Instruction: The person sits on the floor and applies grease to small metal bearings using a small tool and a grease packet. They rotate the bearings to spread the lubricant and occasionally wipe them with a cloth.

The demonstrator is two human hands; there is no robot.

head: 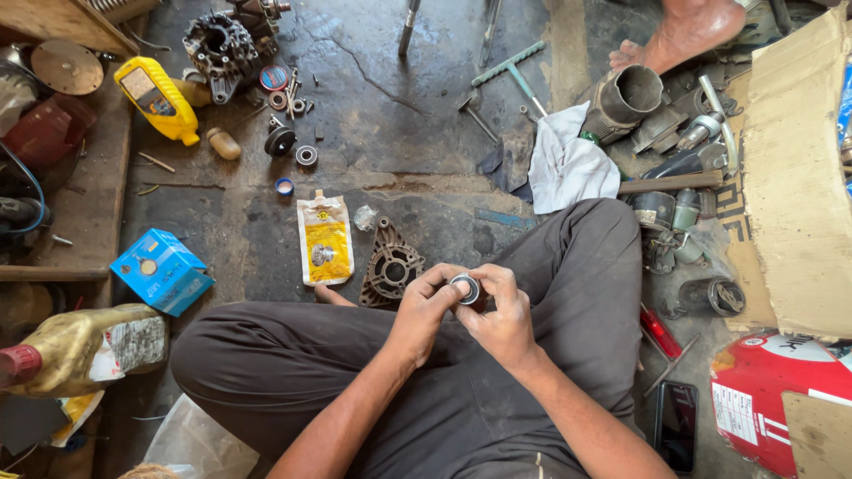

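I sit in a repair workshop: an oil-stained cracked concrete floor (390,106), a greasy dismantled metal engine part (220,43) upper left, scattered steel bearings (306,155), worn metal housings (626,96) upper right.

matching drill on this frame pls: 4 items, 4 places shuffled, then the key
Items:
1. small metal bearing
2. blue box
3. white cloth
4. yellow bottle

Places:
A. upper left, on the floor next to the wooden board
B. held between the left hand and right hand
C. by the person's left knee, lower left
D. above the right knee, beside a heap of metal parts

Pairs: 1-B, 2-C, 3-D, 4-A
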